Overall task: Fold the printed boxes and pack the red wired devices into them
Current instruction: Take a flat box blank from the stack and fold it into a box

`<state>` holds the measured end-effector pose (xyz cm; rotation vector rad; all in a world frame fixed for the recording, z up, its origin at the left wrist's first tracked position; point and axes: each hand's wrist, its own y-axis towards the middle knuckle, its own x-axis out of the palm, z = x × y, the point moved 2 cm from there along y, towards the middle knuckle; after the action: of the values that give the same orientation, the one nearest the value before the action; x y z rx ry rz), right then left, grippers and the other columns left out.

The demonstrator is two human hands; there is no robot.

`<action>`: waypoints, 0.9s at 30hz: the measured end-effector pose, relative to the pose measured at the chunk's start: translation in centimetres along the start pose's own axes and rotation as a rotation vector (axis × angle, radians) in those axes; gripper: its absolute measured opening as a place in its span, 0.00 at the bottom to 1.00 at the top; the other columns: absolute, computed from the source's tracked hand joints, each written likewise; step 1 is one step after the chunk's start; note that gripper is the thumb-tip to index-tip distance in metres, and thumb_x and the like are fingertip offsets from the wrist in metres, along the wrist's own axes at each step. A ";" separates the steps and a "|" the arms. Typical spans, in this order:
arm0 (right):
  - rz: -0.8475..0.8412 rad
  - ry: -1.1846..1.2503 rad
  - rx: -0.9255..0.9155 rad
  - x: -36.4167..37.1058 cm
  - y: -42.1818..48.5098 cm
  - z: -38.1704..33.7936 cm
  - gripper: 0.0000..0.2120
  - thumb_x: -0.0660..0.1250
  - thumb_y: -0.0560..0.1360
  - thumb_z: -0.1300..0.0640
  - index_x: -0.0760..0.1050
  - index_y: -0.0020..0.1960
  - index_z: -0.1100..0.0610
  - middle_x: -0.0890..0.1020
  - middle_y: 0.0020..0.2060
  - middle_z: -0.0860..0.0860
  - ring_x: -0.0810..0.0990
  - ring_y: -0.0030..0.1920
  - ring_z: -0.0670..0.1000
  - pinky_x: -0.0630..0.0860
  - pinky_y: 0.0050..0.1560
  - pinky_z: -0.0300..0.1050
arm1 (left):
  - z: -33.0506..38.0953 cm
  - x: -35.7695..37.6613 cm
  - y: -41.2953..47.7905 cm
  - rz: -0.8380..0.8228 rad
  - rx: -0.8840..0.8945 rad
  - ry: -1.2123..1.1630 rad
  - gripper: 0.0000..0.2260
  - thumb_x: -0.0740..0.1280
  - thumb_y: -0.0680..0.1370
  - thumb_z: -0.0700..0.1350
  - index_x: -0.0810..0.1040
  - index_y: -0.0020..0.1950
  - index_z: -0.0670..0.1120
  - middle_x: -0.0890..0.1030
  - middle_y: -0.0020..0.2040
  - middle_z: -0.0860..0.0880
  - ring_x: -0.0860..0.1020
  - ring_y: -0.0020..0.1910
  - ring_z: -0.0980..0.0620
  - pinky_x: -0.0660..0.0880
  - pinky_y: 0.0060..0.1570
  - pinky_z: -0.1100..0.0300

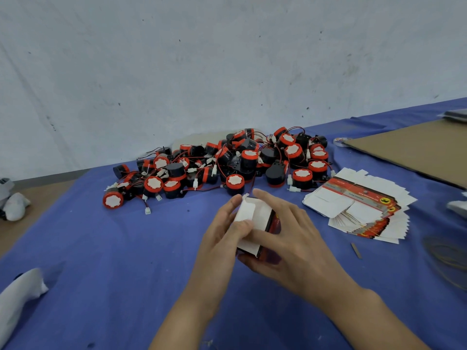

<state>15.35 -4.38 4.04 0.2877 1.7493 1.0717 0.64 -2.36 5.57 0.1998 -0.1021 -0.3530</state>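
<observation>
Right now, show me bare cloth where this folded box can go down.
Widest: blue cloth between device pile, white rag and left hand. Also the near strip below the flat box stack, right of the right hand. Crowded: right behind the box.

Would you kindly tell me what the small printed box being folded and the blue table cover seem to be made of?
The small printed box looks like thin cardboard: plain matte white inside, red print outside, flaps bending at sharp creases. The blue table cover is probably matte fabric, given its soft wrinkles and lack of shine.
</observation>
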 end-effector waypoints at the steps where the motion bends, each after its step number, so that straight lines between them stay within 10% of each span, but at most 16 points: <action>1: -0.015 -0.005 -0.018 0.0 0.0 0.0 0.17 0.65 0.77 0.39 0.71 0.65 0.38 0.65 0.76 0.54 0.68 0.72 0.55 0.70 0.65 0.52 | -0.1 -0.1 0.1 -0.021 -0.026 -0.001 0.18 0.65 0.74 0.50 0.78 0.64 0.61 0.83 0.61 0.54 0.80 0.61 0.53 0.76 0.61 0.51; 14: -0.070 0.055 -0.075 0.0 -0.1 -1.1 0.09 0.64 0.77 0.42 0.73 0.57 0.41 0.61 0.79 0.54 0.61 0.77 0.59 0.69 0.68 0.56 | -0.2 -1.2 0.2 -0.055 -0.153 -0.040 0.16 0.67 0.79 0.45 0.75 0.67 0.54 0.85 0.57 0.47 0.83 0.57 0.46 0.80 0.57 0.48; 27: -0.089 0.257 0.132 0.3 -0.1 -0.9 0.44 0.71 0.68 0.39 0.51 0.76 0.41 0.59 0.73 0.43 0.64 0.71 0.45 0.76 0.61 0.44 | -0.8 -1.8 0.4 -0.017 -0.156 0.022 0.18 0.67 0.80 0.39 0.75 0.64 0.59 0.85 0.55 0.46 0.83 0.53 0.47 0.79 0.55 0.50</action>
<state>14.49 -4.75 3.84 0.1562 2.0481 0.9633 -0.77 -1.23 4.75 0.0499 -0.0508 -0.3736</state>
